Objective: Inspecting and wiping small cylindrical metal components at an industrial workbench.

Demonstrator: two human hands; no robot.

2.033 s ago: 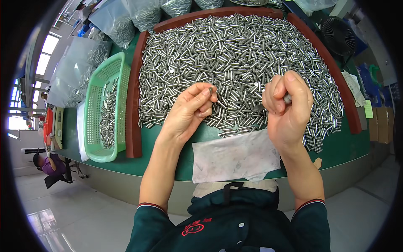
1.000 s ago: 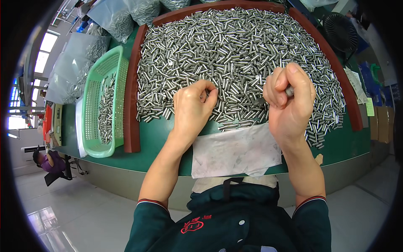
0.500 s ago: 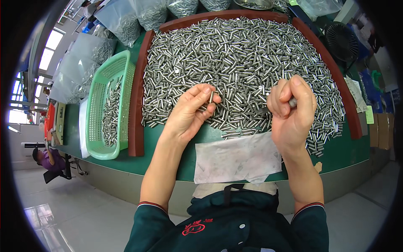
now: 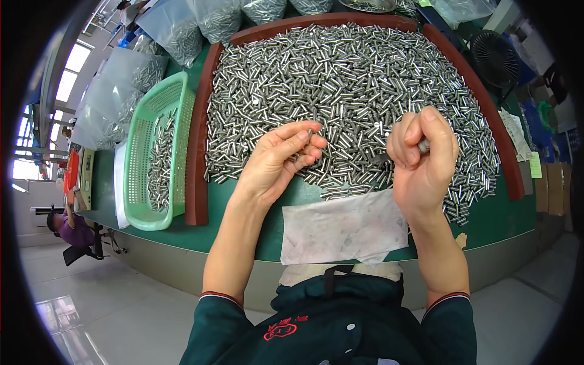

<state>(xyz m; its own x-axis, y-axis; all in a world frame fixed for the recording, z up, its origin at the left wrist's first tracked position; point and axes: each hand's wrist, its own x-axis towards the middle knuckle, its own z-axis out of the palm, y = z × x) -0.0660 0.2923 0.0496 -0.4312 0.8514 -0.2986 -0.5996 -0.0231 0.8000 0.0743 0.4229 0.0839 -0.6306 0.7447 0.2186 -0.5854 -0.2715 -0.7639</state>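
Observation:
My left hand (image 4: 281,156) is pinched over the near part of a wide spread of short, shiny metal pins (image 4: 340,79). Between its thumb and fingertips sits one small metal pin (image 4: 310,135), partly covered by the fingers. To the right, my right hand (image 4: 424,161) is curled into a fist above the pins, palm side up. A grey rounded end (image 4: 424,146) shows inside that fist; the rest is hidden. A dark flat tip (image 4: 380,159) appears at the fist's left side, and I cannot tell whether the hand holds it.
Red-brown bars (image 4: 198,158) border the pins on the green table (image 4: 243,240). A stained white cloth (image 4: 344,228) lies at the front edge. Left of the bars stands a green basket (image 4: 131,176) with pins. Filled clear bags (image 4: 173,33) line the back; a black fan (image 4: 494,59) stands far right.
My left hand's fingertips have shifted slightly right and curled more around the pin, which now shows less and is tilted. My right hand has stayed in place.

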